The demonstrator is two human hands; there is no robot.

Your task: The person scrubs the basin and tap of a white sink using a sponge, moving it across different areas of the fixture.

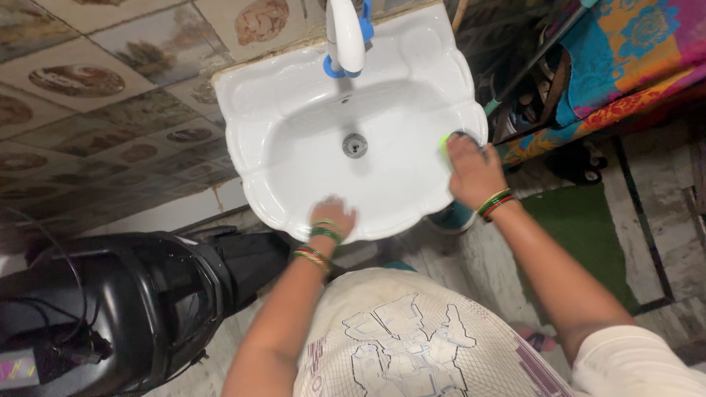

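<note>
Two hands at one white sink (294,110): right hand (474,170) pinches one green scrubber (446,143) at frame centre-right; left hand (332,217) lies flat, fingers spread, on the lower rim.

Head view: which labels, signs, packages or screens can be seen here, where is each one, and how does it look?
Sticker or label: bottom left corner, on the black scooter; small, roughly rectangular, pink, yellow and purple.
Printed design: on the person's white shirt, bottom centre; grey blocky outline drawing.
No packages or screens are visible.
</note>
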